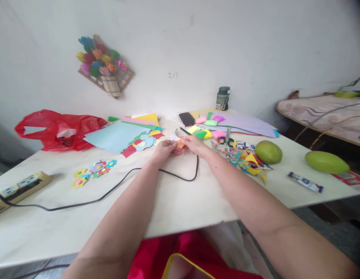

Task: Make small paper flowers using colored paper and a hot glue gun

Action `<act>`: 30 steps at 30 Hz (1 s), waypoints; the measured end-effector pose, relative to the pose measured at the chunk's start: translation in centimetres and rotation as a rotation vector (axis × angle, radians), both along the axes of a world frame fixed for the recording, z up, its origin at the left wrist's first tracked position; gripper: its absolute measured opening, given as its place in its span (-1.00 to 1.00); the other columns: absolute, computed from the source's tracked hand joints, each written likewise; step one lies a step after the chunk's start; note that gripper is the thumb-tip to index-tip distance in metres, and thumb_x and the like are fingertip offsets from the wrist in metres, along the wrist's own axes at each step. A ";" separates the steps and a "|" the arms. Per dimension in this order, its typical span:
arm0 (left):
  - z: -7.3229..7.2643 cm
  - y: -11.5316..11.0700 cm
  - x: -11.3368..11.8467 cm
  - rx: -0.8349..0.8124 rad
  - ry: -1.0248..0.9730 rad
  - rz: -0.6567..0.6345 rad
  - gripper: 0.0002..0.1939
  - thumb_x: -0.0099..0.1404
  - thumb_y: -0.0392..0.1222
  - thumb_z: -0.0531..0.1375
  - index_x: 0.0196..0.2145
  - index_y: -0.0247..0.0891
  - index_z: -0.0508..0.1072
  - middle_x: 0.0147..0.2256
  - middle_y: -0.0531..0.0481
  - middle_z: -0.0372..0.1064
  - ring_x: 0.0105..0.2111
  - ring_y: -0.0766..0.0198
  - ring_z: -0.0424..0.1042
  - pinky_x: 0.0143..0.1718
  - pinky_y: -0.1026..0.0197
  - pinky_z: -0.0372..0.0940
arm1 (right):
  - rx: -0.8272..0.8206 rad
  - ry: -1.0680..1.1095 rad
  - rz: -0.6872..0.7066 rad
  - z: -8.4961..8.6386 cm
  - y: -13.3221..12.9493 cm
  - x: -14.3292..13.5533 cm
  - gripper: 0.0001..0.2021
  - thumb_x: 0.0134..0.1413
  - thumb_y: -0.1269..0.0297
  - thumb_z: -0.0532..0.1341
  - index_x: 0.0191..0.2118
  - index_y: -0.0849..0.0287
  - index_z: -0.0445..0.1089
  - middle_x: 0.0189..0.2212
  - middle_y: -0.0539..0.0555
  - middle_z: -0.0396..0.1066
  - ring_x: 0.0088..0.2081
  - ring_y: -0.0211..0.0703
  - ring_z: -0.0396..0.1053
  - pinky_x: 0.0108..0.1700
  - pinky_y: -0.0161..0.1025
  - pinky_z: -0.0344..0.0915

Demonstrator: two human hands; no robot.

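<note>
Orange paper flower (179,144), left hand (165,150) and right hand (195,145) flanking it.
I see left pinching it; right touching, grip unclear.

From afar I am making out an orange flower (180,143) that is looking like matt paper; the cut flowers (98,167) are sharing its dull finish. The pale blue sheet (108,136) is showing smooth, matt paper too. The red bag (81,122) is reading as thin plastic, crinkling into glossy folds. The worktop (110,226) is looking smooth, with a faint sheen. The phone (186,118) is presenting a dark, glossy, glass-like face, and the scissors (227,136) are showing metal blades. I am seeing hard-looking plastic on the power strip (42,179), smooth skin on the long green fruit (327,162), and a matt, painted-looking wall (174,35).
</note>
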State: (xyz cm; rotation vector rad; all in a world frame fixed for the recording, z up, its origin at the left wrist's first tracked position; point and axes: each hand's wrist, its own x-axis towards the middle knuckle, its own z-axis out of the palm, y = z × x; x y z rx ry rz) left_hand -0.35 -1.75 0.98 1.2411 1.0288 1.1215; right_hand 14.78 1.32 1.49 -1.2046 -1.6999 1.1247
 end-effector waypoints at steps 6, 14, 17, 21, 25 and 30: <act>0.3 -0.1 -0.4 0.017 -0.017 0.002 -0.88 0.12 -0.24 0.21 -0.44 -0.34 0.33 -0.49 -0.07 0.46 -0.50 0.28 0.47 -0.31 0.17 0.38 | -0.020 0.019 0.051 0.5 -0.4 0.3 -0.86 0.04 0.38 0.11 -0.49 0.24 0.31 -0.61 -0.01 0.33 -0.61 -0.39 0.25 -0.71 -0.46 -0.05; 1.6 -0.3 -1.2 -0.037 -0.008 -0.026 -0.88 0.09 -0.28 0.24 -0.41 -0.38 0.37 -0.44 -0.16 0.48 -0.45 0.25 0.48 -0.30 0.16 0.39 | -0.037 0.073 0.046 0.7 -0.5 0.3 -0.92 -0.03 0.45 0.15 -0.50 0.25 0.32 -0.60 -0.01 0.37 -0.64 -0.42 0.22 -0.72 -0.47 -0.02; 2.3 -0.3 -1.8 -0.089 0.028 -0.032 -0.88 0.08 -0.29 0.24 -0.42 -0.39 0.38 -0.44 -0.20 0.48 -0.47 0.23 0.48 -0.32 0.15 0.39 | -0.073 0.091 0.027 0.7 -0.6 0.2 -0.93 -0.11 0.52 0.15 -0.44 0.25 0.33 -0.54 0.02 0.43 -0.62 -0.39 0.27 -0.72 -0.47 0.01; 3.2 -0.4 -3.0 -0.118 0.114 -0.006 -0.84 0.01 -0.26 0.29 -0.45 -0.39 0.41 -0.45 -0.23 0.47 -0.49 0.19 0.47 -0.35 0.12 0.38 | -0.064 0.037 0.024 0.7 -0.9 -0.2 -0.92 -0.14 0.51 0.13 -0.48 0.24 0.35 -0.57 0.01 0.43 -0.63 -0.39 0.28 -0.70 -0.47 0.04; 4.3 -1.6 -4.9 -0.070 0.131 0.090 -0.82 -0.04 -0.25 0.32 -0.47 -0.39 0.45 -0.49 -0.18 0.46 -0.50 0.22 0.46 -0.30 0.10 0.37 | -0.032 -0.055 0.010 0.5 -1.6 -1.0 -0.90 -0.10 0.44 0.16 -0.56 0.27 0.32 -0.62 0.02 0.39 -0.66 -0.42 0.24 -0.69 -0.48 0.04; 4.8 -3.6 -8.3 -0.061 0.197 0.200 -0.79 -0.11 -0.19 0.35 -0.49 -0.37 0.48 -0.49 -0.15 0.45 -0.52 0.25 0.43 -0.31 0.10 0.36 | -0.051 0.002 0.028 0.1 -2.1 -3.2 -0.85 -0.04 0.41 0.16 -0.57 0.28 0.31 -0.60 0.04 0.39 -0.65 -0.44 0.22 -0.67 -0.49 0.06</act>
